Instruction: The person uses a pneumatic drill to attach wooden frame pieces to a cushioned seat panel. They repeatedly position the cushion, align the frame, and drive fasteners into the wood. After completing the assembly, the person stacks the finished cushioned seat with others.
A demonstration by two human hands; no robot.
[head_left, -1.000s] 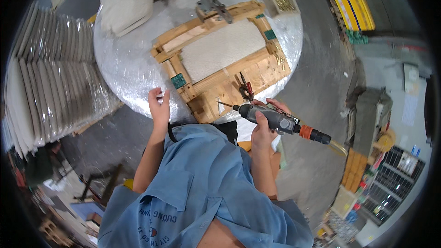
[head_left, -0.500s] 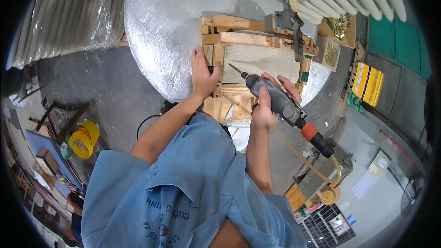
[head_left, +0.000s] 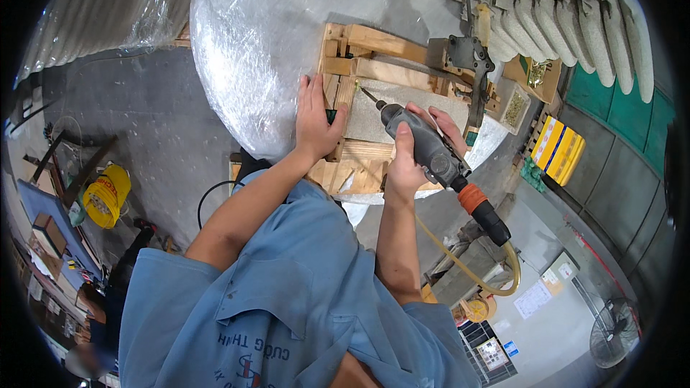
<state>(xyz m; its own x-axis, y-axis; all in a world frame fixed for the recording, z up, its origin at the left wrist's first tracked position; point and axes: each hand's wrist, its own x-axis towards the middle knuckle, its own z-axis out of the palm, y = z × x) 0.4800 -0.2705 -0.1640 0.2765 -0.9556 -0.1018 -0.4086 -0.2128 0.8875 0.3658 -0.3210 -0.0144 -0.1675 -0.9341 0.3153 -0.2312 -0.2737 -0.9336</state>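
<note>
My right hand (head_left: 411, 165) is wrapped round a grey pneumatic screwdriver (head_left: 429, 149) with an orange collar and a yellowish air hose. Its bit points up and left at a small brass-coloured fitting or screw (head_left: 358, 85) on the wooden frame's left rail. My left hand (head_left: 315, 121) lies with fingers stretched along the left side of the wooden frame (head_left: 392, 42), thumb toward a small dark green patch. Inside the frame sits a pale, textured panel (head_left: 374, 121). Whether the bit touches the fitting is hard to see.
A metal toggle clamp (head_left: 471, 57) stands at the frame's right. Beyond it are a clear tub of small screws (head_left: 514, 109) and a cardboard box of brass-coloured parts (head_left: 533, 75). Grey padded pieces (head_left: 575, 21) are stacked at far right. Plastic film (head_left: 244, 65) covers the round table.
The screwdriver has moved up and slightly left relative to the frame, bringing its bit to the left rail. My left hand stays on the frame. The whole view has shifted and turned slightly.
</note>
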